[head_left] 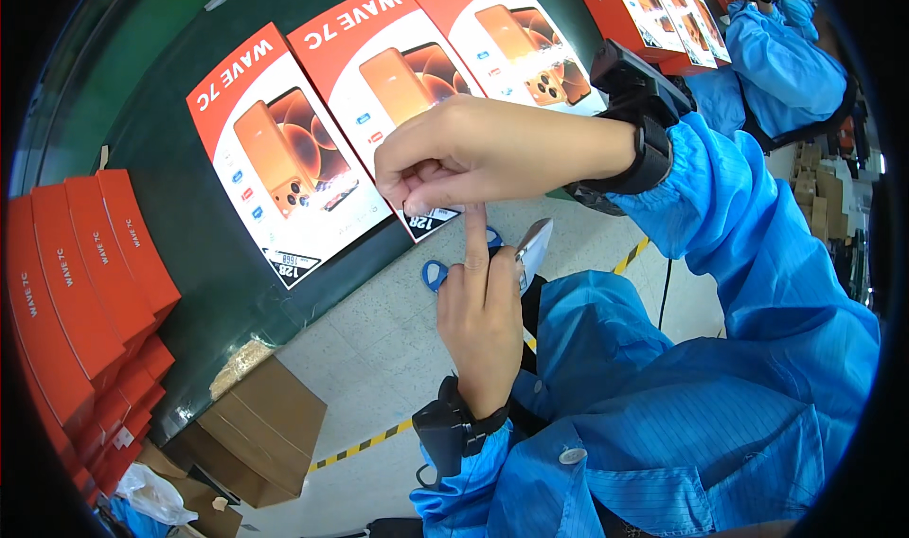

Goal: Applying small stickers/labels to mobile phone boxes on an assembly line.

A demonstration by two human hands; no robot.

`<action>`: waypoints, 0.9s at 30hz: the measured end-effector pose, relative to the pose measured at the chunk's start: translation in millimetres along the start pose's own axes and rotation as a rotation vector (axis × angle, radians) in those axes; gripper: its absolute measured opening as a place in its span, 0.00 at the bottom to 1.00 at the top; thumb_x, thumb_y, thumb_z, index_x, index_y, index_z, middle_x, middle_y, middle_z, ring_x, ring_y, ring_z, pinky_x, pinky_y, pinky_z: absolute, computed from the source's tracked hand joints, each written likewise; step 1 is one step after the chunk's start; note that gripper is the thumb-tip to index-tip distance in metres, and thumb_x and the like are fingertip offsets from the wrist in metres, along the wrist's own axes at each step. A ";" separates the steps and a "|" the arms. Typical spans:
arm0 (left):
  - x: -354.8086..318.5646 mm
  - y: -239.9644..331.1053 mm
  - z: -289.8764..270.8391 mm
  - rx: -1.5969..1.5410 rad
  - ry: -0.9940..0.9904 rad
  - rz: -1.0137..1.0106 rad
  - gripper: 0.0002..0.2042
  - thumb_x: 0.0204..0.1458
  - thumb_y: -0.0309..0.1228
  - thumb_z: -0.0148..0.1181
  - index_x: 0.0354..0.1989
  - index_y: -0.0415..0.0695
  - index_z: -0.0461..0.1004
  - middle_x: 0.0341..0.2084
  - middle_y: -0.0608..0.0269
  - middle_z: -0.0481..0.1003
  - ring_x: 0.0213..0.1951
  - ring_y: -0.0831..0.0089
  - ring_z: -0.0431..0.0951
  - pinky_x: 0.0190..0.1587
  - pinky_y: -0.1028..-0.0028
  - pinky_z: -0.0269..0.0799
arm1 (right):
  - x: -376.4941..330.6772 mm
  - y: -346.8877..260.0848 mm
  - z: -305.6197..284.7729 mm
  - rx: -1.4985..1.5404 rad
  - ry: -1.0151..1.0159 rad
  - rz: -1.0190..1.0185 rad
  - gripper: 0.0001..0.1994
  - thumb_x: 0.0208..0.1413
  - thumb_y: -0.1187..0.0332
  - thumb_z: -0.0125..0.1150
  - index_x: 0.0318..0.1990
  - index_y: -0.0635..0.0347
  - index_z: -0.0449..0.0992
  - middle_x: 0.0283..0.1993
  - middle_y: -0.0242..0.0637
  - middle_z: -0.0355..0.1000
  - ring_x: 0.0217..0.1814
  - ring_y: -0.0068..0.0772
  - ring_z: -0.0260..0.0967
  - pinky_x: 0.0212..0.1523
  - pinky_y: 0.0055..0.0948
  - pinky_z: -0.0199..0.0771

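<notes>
Three red-and-white phone boxes with orange phones pictured on them lie side by side on the dark green table: a left box (251, 169), a middle box (341, 41) and a right box (464, 8). My right hand (440, 154) is closed over the near end of the middle box, thumb and fingers pinched together; what they hold, if anything, is hidden. Just below it, my left hand (481, 325) points its index finger at that box's near edge. The other left fingers are curled against a pale, glossy sheet (535, 246) that sticks out to the right.
Stacked red boxes (80, 282) stand at the left end of the table (213, 325). A brown carton (256, 424) sits on the floor below the near edge. At the upper right are more phone boxes (634, 12) and a person in blue sleeves (786, 55).
</notes>
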State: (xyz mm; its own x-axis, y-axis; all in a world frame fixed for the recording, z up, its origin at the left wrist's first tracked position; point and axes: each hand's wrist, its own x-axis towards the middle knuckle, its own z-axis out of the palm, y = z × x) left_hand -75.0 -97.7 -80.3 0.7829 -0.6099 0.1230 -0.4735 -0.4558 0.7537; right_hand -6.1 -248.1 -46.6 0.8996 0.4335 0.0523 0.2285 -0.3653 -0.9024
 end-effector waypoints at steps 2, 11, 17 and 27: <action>0.8 0.6 3.2 0.003 0.001 -0.002 0.03 0.42 0.24 0.53 0.25 0.38 0.67 0.50 0.50 0.60 0.31 0.59 0.70 0.33 0.69 0.65 | -1.0 1.2 -1.9 -0.074 -0.034 0.001 0.06 0.46 0.71 0.52 0.24 0.63 0.64 0.23 0.36 0.61 0.24 0.31 0.59 0.27 0.26 0.61; 0.8 -0.7 6.6 0.003 0.005 0.002 0.03 0.42 0.24 0.53 0.25 0.39 0.67 0.50 0.50 0.61 0.30 0.59 0.70 0.33 0.69 0.65 | -3.3 2.8 -2.2 -0.144 -0.048 0.029 0.05 0.45 0.72 0.52 0.25 0.64 0.65 0.22 0.36 0.62 0.24 0.32 0.59 0.27 0.26 0.61; -0.7 -1.0 1.3 0.003 0.014 0.004 0.03 0.41 0.23 0.53 0.25 0.39 0.68 0.50 0.51 0.61 0.30 0.59 0.70 0.32 0.69 0.65 | 1.0 -2.3 -2.0 -0.143 -0.060 0.015 0.05 0.45 0.72 0.52 0.25 0.63 0.65 0.23 0.37 0.62 0.25 0.33 0.60 0.27 0.26 0.62; -3.6 -8.2 6.5 0.048 0.104 0.086 0.06 0.40 0.24 0.54 0.28 0.42 0.68 0.49 0.58 0.62 0.24 0.68 0.65 0.27 0.72 0.61 | -4.9 -7.2 8.7 -0.752 0.170 -0.213 0.17 0.41 0.62 0.57 0.40 0.54 0.65 0.29 0.34 0.60 0.31 0.35 0.65 0.26 0.29 0.66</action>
State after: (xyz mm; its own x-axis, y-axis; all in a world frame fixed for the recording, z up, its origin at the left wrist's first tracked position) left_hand -76.5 -96.0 -91.1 0.7747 -0.5790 0.2541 -0.5576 -0.4361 0.7063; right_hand -15.4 -240.4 -44.2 0.8389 0.4474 0.3099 0.5371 -0.7725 -0.3388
